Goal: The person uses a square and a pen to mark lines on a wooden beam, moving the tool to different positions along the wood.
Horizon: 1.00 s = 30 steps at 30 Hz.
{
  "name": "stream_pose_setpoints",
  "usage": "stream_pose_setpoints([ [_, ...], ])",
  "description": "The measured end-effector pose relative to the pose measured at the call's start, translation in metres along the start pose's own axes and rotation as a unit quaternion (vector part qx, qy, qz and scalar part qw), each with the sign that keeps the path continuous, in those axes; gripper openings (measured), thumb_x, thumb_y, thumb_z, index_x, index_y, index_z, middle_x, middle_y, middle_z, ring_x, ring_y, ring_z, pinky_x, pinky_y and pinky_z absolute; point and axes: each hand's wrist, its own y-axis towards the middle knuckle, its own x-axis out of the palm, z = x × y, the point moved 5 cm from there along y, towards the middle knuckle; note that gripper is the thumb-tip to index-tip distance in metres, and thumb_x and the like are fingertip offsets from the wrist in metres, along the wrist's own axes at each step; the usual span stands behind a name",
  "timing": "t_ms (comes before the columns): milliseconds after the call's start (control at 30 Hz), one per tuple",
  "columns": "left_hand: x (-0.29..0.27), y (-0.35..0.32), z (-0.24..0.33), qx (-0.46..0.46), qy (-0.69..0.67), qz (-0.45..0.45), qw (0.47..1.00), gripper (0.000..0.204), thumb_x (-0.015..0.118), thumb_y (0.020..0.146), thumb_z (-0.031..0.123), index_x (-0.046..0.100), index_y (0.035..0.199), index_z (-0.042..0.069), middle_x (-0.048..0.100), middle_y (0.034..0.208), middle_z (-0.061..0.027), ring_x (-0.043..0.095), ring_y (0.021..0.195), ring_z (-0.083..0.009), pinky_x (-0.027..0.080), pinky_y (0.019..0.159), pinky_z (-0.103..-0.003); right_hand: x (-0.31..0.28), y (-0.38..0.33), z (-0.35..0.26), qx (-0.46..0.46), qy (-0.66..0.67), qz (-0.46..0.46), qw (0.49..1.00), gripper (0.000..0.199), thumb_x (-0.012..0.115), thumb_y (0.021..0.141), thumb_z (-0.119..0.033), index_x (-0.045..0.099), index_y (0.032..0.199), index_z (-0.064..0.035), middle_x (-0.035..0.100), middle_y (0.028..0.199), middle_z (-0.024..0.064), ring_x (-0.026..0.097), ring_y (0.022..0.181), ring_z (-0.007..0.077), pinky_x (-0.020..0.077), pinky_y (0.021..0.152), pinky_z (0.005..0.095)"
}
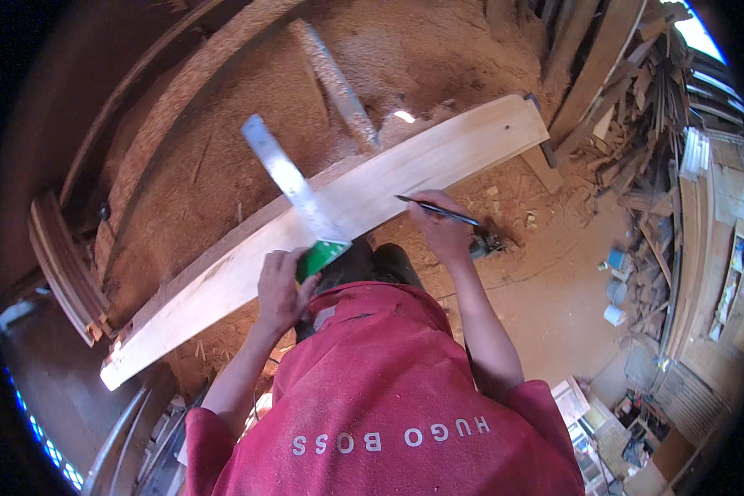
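A long pale wooden board (pixel 438 157) runs slantwise before me, from the lower left to the upper right. Across it lies a try square with a metal blade (pixel 283 172) and a green stock (pixel 322 257). My left hand (pixel 281 289) grips the green stock at the board's near edge, and the blade reaches past the far edge. In my right hand (pixel 443 227) is a dark pen or pencil (pixel 438 210), its tip over the board to the right of the square. I cannot tell whether the tip touches the wood.
Sawdust (pixel 438 58) covers the ground beyond the board. Curved planks (pixel 66 264) stand at the left, and a narrow timber piece (pixel 335 78) lies past the board. Scrap wood (pixel 636 124) is heaped at the far right, above some pale buckets (pixel 614 314).
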Motion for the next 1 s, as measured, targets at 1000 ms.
stream_pose_setpoints([
  [1000,-0.054,-0.189,-0.115,-0.100,0.044,0.115,0.987,0.054,0.080,0.080,0.022,0.062,0.130,0.012,0.060,0.110,-0.0132,0.056,0.107,-0.0347,0.047,0.093,-0.046,0.119,-0.092,-0.016,0.054,0.044,-0.057,0.996,0.028,0.056,0.103,-0.023,0.072,0.112,-0.0004,0.070,0.084,0.0056,0.063,0.070,0.0139,0.0507,0.067,0.0298],
])
